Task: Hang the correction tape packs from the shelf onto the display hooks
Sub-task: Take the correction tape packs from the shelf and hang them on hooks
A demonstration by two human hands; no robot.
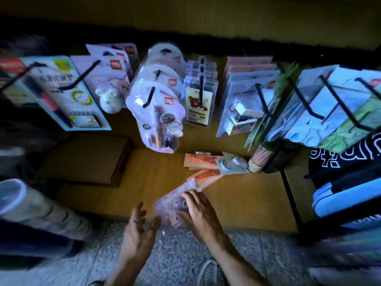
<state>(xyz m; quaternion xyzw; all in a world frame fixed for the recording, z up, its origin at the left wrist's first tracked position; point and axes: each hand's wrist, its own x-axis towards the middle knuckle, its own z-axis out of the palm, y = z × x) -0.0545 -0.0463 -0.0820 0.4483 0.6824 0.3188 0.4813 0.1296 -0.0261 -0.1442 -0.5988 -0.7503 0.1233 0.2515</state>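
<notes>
I am watching both hands working at the front edge of the low wooden shelf. The right hand is lying over a pinkish correction tape pack, its fingers curling round the pack's far side and thumb beneath, so it is grasping the pack and lifting it off the shelf's front edge. The left hand is released, fingers spread just beside the pack's near corner, probably waiting to steady it. More packs, an orange pile, are lying farther back on the shelf, toward its right end, presumably laid there as stock within reach. Above, the black display hooks are already carrying carded goods; I judge the hanging hole at the pack's top must be turned toward a hook next.
</notes>
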